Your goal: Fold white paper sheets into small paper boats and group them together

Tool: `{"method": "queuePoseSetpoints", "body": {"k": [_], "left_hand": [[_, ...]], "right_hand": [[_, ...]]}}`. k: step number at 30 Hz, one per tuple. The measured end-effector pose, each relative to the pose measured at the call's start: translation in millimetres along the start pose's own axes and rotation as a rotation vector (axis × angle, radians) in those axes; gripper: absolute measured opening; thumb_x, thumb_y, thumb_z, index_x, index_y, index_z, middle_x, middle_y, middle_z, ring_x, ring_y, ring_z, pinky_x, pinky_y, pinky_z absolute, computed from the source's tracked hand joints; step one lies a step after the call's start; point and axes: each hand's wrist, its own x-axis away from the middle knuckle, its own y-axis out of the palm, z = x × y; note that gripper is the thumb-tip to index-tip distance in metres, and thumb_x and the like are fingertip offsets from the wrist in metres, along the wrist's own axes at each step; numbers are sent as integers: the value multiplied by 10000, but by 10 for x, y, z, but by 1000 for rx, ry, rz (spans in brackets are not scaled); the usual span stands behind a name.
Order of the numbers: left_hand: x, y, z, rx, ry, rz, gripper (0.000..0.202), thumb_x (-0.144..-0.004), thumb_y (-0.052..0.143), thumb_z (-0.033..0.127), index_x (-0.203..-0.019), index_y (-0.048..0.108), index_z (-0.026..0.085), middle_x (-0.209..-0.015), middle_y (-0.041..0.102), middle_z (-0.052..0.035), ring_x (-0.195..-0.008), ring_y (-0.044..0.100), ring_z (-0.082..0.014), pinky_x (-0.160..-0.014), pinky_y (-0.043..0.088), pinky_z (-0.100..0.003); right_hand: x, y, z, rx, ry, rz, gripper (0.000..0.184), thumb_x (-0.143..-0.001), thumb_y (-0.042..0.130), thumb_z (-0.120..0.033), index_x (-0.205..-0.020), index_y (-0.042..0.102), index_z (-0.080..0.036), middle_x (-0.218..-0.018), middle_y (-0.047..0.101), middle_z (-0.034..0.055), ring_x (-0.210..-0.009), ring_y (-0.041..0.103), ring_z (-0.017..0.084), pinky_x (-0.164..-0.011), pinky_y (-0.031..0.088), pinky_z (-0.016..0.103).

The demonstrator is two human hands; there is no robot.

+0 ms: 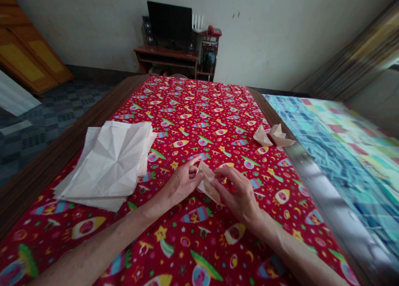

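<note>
Between my two hands is a small folded paper piece (208, 185), cream coloured, with pointed corners and sharp creases. My left hand (186, 178) pinches its upper left corner between thumb and fingers. On the other side, my right hand (235, 191) grips its right edge, thumb and index finger pressed together on the paper. The piece is held just over the red patterned cloth (199, 228); whether it touches the cloth I cannot tell. Some of its folds are hidden by the fingers.
A stack of creased paper sheets (106, 165) lies to the left. Two folded paper shapes (262, 136) stand near the table's right edge. Beyond the table's far end is a desk (165, 55) with a monitor (170, 22). A bed (336, 144) adjoins on the right.
</note>
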Motion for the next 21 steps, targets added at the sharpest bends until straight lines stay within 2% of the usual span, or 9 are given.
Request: {"method": "queuePoseSetpoints", "body": {"k": [3,6,12,14,18,21], "left_hand": [[4,-8,-13,-73,22,27,678,-807,556,363,-1399,359,98,-623,503,58,-553,488,-102,-557,416,-215],[29,-20,24,-116,10,36,619,-833,523,375,-1378,404,106,-587,487,56,-548,481,-110,-545,396,-217],[77,-25,122,5,-36,12,599,-870,506,429,-1369,419,109,-842,680,-64,-851,622,-216,-714,472,-274],[73,-31,110,72,-53,-14,633,-867,521,455,-1387,393,117,-909,693,-79,-911,628,-235,-745,484,-288],[60,-57,43,168,-75,-60,731,-839,554,532,-1414,342,134,-907,690,-73,-932,633,-254,-741,496,-300],[66,-73,20,175,-73,-101,755,-837,542,571,-1431,316,162,-980,675,-83,-971,622,-254,-784,491,-307]], "right_hand": [[20,-5,-28,-30,-89,-93,132,-901,539,-206,-986,640,-207,-814,647,35,-712,592,137,-641,473,249],[20,-2,-36,-50,-97,-94,142,-905,528,-183,-939,666,-188,-777,648,40,-682,590,130,-614,469,240],[4,-45,-56,-95,-78,-75,143,-891,550,-187,-939,685,-186,-757,659,37,-665,606,128,-600,472,234],[-1,-53,-56,-98,-55,-84,144,-888,554,-200,-937,690,-198,-757,663,33,-666,612,130,-603,476,236],[-5,-53,-50,-127,23,-88,135,-881,568,-234,-909,699,-223,-759,673,27,-671,617,136,-616,488,247],[1,-63,-42,-141,55,-88,129,-875,575,-238,-886,702,-222,-769,681,26,-687,622,136,-631,493,244]]}}
